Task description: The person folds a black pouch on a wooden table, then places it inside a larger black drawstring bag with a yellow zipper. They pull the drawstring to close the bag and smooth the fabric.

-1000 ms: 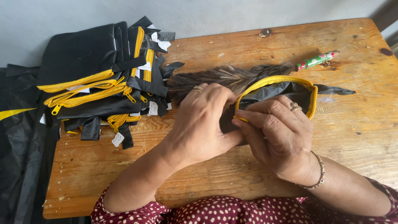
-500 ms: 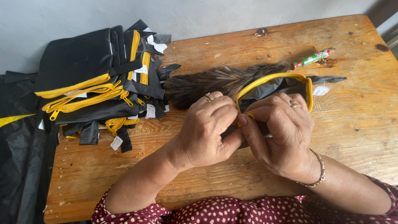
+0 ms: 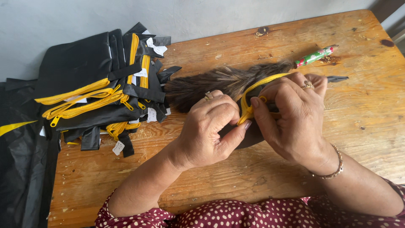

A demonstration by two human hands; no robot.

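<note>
Head view shows both hands closed together on one small black pouch (image 3: pixel 253 135) with a yellow zipper (image 3: pixel 257 86). The left hand (image 3: pixel 209 128) is clenched around the pouch's lower side, its thumb pressed up against the yellow tape; the right hand (image 3: pixel 295 118) pinches the zipper edge between thumb and forefinger, its other fingers curled over the top of the pouch. The pouch sits just above the wooden table (image 3: pixel 236 185), near the middle, most of it hidden behind the two hands. It looks like thin, limp fabric: light, soft, easily crumpled, probably a little slick on its black face, and not fragile. The zipper tape seems the stiffest part and so the surest place to grip, with the other hand steadying the cloth close beside it, since the body would likely fold away under a loose hold. Behind the hands lies a brown feather duster (image 3: pixel 219 82) with a green patterned handle (image 3: pixel 314 56) pointing toward the far right corner. At the far left edge a stack of similar black pouches (image 3: pixel 84 80) with yellow zippers and white tags rests, well apart from the hands.
</note>
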